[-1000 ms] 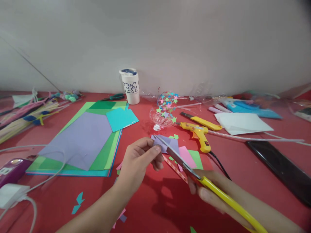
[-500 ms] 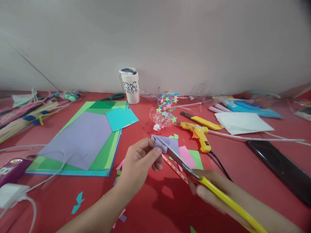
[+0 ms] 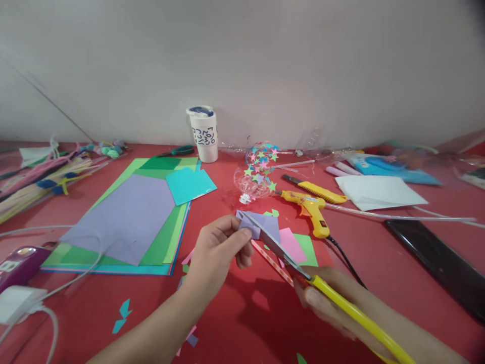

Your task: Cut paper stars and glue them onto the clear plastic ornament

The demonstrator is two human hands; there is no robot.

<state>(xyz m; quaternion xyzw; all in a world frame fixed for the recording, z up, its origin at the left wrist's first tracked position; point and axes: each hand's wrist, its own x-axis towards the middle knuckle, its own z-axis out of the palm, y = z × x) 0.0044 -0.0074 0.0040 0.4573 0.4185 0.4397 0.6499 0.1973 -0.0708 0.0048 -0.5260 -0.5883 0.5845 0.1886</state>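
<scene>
Between thumb and fingers, my left hand [image 3: 223,245] pinches a small piece of purple paper [image 3: 250,228] near the middle of the red table. Yellow-handled scissors [image 3: 280,247] are gripped in my right hand [image 3: 326,293]; their blades lie across the purple piece, tips pointing up and left. Beneath the blades are another purple sheet, a pink paper piece [image 3: 293,246] and a green paper piece [image 3: 307,248]. A strip with a dotted pattern [image 3: 273,263] lies beside my left fingertips. Just beyond stands a clear plastic form covered in coloured paper stars [image 3: 260,169].
A yellow glue gun [image 3: 312,210] and a yellow cutter [image 3: 322,191] lie to the right, with a black phone [image 3: 435,263] farther over. Stacked coloured paper [image 3: 125,217] covers the left side. A white cup [image 3: 206,136] stands at the back. White cables [image 3: 53,298] trail at the left edge.
Almost nothing differs. Both hands, the scissors and the purple piece hold nearly the same place, with only a very slight shift of the view.
</scene>
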